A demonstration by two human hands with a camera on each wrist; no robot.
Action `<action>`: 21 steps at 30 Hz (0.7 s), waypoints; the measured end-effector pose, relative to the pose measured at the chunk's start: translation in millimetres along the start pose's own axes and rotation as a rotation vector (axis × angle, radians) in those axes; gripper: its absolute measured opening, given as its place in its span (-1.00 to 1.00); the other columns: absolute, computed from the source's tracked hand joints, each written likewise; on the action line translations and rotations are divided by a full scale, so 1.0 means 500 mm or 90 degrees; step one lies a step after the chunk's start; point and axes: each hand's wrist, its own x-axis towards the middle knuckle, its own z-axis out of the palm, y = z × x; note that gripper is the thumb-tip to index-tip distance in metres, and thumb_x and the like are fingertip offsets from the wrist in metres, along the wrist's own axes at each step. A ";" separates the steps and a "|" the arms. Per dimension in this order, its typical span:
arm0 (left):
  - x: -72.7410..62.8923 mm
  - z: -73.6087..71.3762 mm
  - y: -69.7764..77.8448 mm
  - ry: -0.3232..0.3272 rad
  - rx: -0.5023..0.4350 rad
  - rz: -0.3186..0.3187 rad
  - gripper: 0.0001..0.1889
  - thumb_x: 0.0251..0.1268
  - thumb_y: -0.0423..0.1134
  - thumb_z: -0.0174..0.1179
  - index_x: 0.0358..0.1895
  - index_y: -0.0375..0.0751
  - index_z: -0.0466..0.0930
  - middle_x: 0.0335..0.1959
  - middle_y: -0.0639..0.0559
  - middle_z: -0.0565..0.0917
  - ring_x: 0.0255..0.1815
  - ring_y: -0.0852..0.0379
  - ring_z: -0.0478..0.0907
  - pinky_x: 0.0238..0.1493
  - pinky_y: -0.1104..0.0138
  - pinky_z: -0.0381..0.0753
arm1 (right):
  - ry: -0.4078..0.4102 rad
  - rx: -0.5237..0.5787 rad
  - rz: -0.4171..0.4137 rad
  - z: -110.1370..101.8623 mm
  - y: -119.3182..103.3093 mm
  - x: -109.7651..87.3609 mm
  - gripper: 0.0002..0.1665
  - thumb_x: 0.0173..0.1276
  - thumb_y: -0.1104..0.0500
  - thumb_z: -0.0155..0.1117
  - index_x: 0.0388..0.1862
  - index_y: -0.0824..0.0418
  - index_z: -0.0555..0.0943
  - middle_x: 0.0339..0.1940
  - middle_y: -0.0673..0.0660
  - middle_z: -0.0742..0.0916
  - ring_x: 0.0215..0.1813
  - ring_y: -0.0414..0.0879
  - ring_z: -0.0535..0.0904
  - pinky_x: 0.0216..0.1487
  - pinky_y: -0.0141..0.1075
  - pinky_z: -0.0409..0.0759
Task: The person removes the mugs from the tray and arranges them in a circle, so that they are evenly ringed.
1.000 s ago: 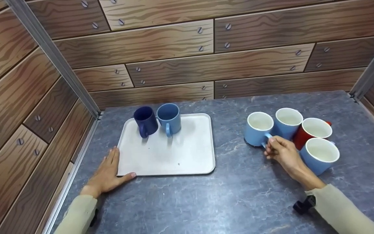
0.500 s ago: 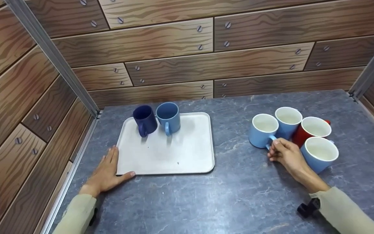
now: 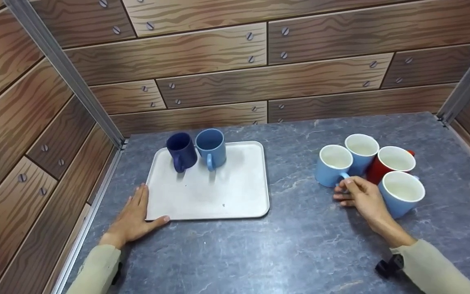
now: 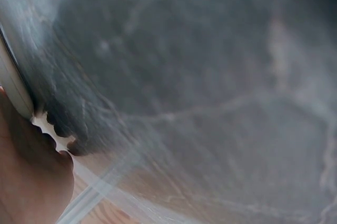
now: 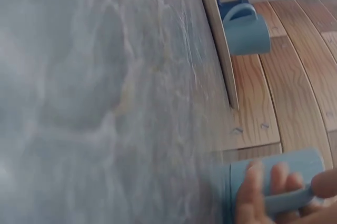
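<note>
The left hand (image 3: 131, 216) lies wide and flat at the tray (image 3: 214, 200), its straight fingers along the tray's left edge and its thumb spread across the near left corner. Ahead and to the right of that hand, 2 upright mugs stand side by side at the tray's far edge: a dark blue mug (image 3: 182, 152), then a mid-blue mug (image 3: 211, 148), their handles turned towards the person. Well right of the tray, on the grey worktop (image 3: 284, 253), an upright light blue mug (image 3: 328, 173) stands just ahead and left of the right hand (image 3: 363, 200). That hand's thumb and fanned fingers are at the mug's handle; I cannot tell whether they pinch it. Beyond the right hand is a far light blue mug (image 3: 361, 153); ahead and right, a red mug (image 3: 394, 159); right beside it, a near light blue mug (image 3: 400, 194).
</note>
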 end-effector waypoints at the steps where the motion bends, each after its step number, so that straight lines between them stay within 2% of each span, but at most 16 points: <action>1: 0.000 0.000 0.000 0.000 0.000 0.000 0.35 0.31 0.52 0.22 0.70 -0.53 -0.20 0.76 -0.42 -0.14 0.77 -0.42 -0.19 0.75 -0.22 -0.09 | 0.008 -0.019 -0.006 0.001 0.000 -0.003 -0.60 0.78 0.14 -0.02 0.07 0.50 0.57 -0.25 -0.10 0.80 -0.21 -0.24 0.82 -0.19 -0.33 0.83; 4: -0.001 0.001 -0.001 0.003 -0.001 0.000 0.34 0.31 0.52 0.22 0.70 -0.53 -0.19 0.76 -0.43 -0.13 0.77 -0.42 -0.18 0.75 -0.23 -0.09 | 0.030 -0.066 -0.022 0.005 -0.001 -0.011 -0.57 0.78 0.13 -0.01 0.24 0.51 0.53 -0.17 -0.15 0.82 -0.17 -0.29 0.82 -0.14 -0.33 0.84; 6: -0.001 0.002 -0.001 0.005 0.000 0.001 0.34 0.31 0.52 0.22 0.70 -0.53 -0.19 0.76 -0.43 -0.13 0.77 -0.42 -0.17 0.75 -0.23 -0.08 | 0.046 -0.089 -0.025 0.008 -0.005 -0.015 -0.57 0.78 0.15 0.00 0.29 0.50 0.52 -0.11 -0.10 0.84 -0.16 -0.32 0.80 -0.12 -0.35 0.84; 13: 0.001 0.004 -0.004 0.004 0.000 0.000 0.35 0.31 0.51 0.22 0.70 -0.52 -0.20 0.76 -0.43 -0.12 0.77 -0.41 -0.17 0.75 -0.23 -0.08 | 0.059 -0.152 -0.023 0.016 -0.015 -0.014 -0.59 0.79 0.18 -0.05 0.31 0.47 0.52 0.14 0.30 0.82 -0.15 -0.36 0.78 -0.11 -0.43 0.80; 21: 0.000 0.001 -0.003 0.002 -0.006 0.002 0.35 0.31 0.51 0.22 0.70 -0.53 -0.21 0.76 -0.44 -0.13 0.77 -0.41 -0.18 0.75 -0.23 -0.10 | 0.063 -0.175 -0.013 0.014 -0.016 -0.007 -0.58 0.81 0.16 -0.11 0.35 0.43 0.49 0.18 0.34 0.79 -0.13 -0.38 0.75 -0.11 -0.44 0.79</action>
